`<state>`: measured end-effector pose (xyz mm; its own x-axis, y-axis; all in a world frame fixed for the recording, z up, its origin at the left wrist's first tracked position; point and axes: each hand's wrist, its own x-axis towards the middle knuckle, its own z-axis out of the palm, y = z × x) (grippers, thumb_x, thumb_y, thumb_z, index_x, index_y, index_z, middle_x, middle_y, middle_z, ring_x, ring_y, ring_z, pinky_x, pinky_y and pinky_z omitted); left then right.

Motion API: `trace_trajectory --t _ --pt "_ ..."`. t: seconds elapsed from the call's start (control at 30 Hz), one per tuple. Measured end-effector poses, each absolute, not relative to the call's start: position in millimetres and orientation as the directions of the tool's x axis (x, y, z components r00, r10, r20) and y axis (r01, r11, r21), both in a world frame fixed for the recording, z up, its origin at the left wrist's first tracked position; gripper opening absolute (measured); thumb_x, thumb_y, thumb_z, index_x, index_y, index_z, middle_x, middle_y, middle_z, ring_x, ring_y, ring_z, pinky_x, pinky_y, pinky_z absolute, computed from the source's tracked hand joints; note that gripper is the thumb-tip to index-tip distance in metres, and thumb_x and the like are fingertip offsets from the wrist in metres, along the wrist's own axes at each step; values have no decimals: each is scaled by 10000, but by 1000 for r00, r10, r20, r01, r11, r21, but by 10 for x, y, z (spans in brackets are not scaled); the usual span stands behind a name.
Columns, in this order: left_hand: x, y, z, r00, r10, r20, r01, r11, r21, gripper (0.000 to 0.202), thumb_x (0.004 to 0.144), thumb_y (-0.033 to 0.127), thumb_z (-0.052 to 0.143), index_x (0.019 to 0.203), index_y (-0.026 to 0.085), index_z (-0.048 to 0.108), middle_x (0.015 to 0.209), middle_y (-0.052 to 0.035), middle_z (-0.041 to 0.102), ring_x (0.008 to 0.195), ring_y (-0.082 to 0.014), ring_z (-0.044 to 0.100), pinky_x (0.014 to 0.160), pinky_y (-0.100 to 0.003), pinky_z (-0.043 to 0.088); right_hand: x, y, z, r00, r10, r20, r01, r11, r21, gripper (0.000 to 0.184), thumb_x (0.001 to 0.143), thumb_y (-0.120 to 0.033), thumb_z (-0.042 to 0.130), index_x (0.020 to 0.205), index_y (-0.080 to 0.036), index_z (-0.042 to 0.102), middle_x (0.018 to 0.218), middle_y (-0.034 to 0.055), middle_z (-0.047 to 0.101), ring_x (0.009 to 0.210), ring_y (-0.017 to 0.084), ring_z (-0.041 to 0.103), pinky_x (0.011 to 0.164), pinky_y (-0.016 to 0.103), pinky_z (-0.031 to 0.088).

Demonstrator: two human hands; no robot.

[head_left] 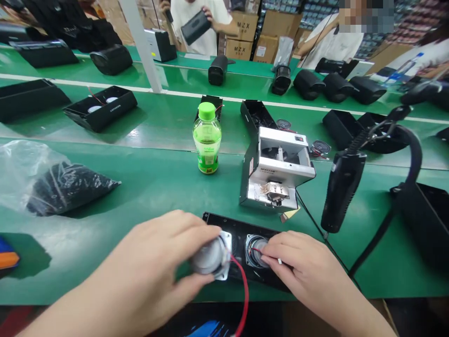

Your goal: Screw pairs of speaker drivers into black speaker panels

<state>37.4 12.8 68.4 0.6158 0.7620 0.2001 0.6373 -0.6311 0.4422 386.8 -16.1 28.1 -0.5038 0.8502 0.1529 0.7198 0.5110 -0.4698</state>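
Note:
A black speaker panel (238, 234) lies at the near edge of the green bench. My left hand (157, 267) is closed round a silver speaker driver (210, 256) held over the panel's left side. A red wire (242, 290) runs from that driver toward me. My right hand (298, 269) rests on the panel's right side, its fingertips pinched at the second driver (255, 245), which sits in the panel; what they pinch is too small to make out.
A green-capped bottle (207, 138) and a grey screw-feeder box (277, 171) stand behind the panel. A black electric screwdriver (342, 187) hangs at right. A plastic bag of black parts (59, 187) lies left. Black speaker shells line the far belt, where other people work.

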Motion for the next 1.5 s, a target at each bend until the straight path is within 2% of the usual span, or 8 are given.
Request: trace_trajectory --t 0.2,0.4,0.57,0.73,0.97,1.17,1.33,1.5 --pt "1041 371 571 739 673 -18 659 -718 222 325 871 268 946 1139 228 765 959 -20 792 830 -295 754 736 -451 598 3865 -190 160 -452 868 203 713 489 -503 186 1122 -142 635 1082 -268 766 1043 -12 788 905 171 695 827 356 493" --pt "1046 439 456 762 638 -113 647 -747 153 428 756 187 1020 1118 213 793 1037 -46 862 810 -304 822 692 -431 621 3870 -194 145 -426 877 223 692 475 -543 179 1128 -174 628 1044 -269 754 1004 -35 770 854 155 637 783 354 458" --pt "1044 453 416 809 586 -37 584 -796 157 498 689 207 1057 1121 202 810 1062 -47 890 753 -304 821 632 -446 630 3864 -203 144 -434 874 219 694 479 -538 180 1128 -174 617 1058 -275 748 1019 -42 767 838 158 630 757 357 472" --pt "994 456 440 829 559 18 550 -821 155 469 849 103 880 1304 157 779 1199 -70 897 830 -285 839 714 -436 652 3897 -227 160 -456 867 200 720 491 -490 121 1132 -215 637 1172 -275 735 1143 -8 769 924 191 710 797 388 556" --pt "953 504 479 833 542 109 504 -826 254 228 1026 70 651 1130 195 810 1143 -22 903 793 -255 827 657 -429 610 3965 -236 194 -534 838 113 766 536 -354 277 1206 -344 434 1349 -279 662 1385 38 768 1129 260 780 876 483 695" --pt "970 475 429 803 551 227 499 -830 248 411 1206 179 417 1086 189 810 1124 -36 908 734 -200 798 618 -374 538 3927 -211 192 -548 812 201 746 583 -322 294 1231 -328 409 1314 -272 686 1308 -10 823 1134 187 810 930 432 674" --pt "990 492 427 789 562 250 510 -825 244 470 1209 173 378 1033 179 814 1068 -31 909 688 -203 778 581 -399 540 3899 -184 213 -531 805 264 747 592 -301 304 1237 -324 411 1257 -269 709 1270 -39 839 1092 156 817 913 405 655" --pt "954 491 431 799 564 207 517 -821 243 319 1134 111 505 1066 181 809 1095 -20 904 731 -228 794 631 -430 582 3907 -218 206 -521 818 244 753 575 -321 326 1245 -363 399 1255 -280 714 1297 -65 834 1129 150 811 943 402 637"
